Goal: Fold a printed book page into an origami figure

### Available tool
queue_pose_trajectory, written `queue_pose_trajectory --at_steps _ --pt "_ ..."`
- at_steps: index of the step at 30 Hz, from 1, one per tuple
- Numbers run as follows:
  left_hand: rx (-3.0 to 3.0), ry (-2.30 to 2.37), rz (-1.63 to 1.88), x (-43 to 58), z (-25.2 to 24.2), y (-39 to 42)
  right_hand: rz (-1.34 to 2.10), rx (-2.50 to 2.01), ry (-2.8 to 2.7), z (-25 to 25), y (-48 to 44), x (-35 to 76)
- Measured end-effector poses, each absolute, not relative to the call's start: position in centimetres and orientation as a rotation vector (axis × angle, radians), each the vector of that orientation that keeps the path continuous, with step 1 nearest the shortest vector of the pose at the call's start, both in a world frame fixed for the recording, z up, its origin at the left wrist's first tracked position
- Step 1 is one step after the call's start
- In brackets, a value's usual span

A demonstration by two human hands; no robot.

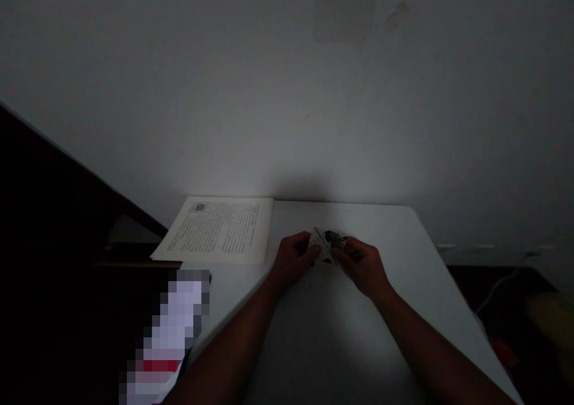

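Both of my hands meet over the middle of the white table, holding a small folded piece of paper (320, 240). Its left part is pale with faint lines of print, and dark patches show on its right part. My left hand (293, 258) pinches the pale left side, thumb on top. At the right side, the fingers of my right hand (362, 263) are closed on the paper by the dark patches. The dim light hides the finer folds and some fingertips.
A stack of printed sheets (219, 231) lies at the table's (385, 219) back left corner, partly past its edge. A pixelated bright screen-like shape (165, 339) is at the left edge. Behind stands a wall (224, 94). A pale cable (497, 285) hangs at right.
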State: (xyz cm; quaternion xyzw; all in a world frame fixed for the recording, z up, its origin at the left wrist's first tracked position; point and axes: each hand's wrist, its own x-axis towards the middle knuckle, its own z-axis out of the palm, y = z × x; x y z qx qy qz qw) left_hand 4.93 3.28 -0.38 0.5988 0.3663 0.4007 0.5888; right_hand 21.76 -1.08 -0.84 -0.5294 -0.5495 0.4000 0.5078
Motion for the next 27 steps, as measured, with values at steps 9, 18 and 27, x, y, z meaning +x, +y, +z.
queue_pose_trajectory --at_steps 9,18,27 --pt "1.316 0.886 0.868 4.5 0.6 3.0 1.392 -1.047 -1.33 -0.7 -1.1 21.7" --pt "1.138 0.686 0.727 4.3 0.6 2.6 1.654 -0.868 -1.301 -0.7 -1.3 21.9" --pt "1.088 0.689 0.813 4.8 0.1 2.7 1.632 -0.837 -1.152 -1.4 -1.0 21.9"
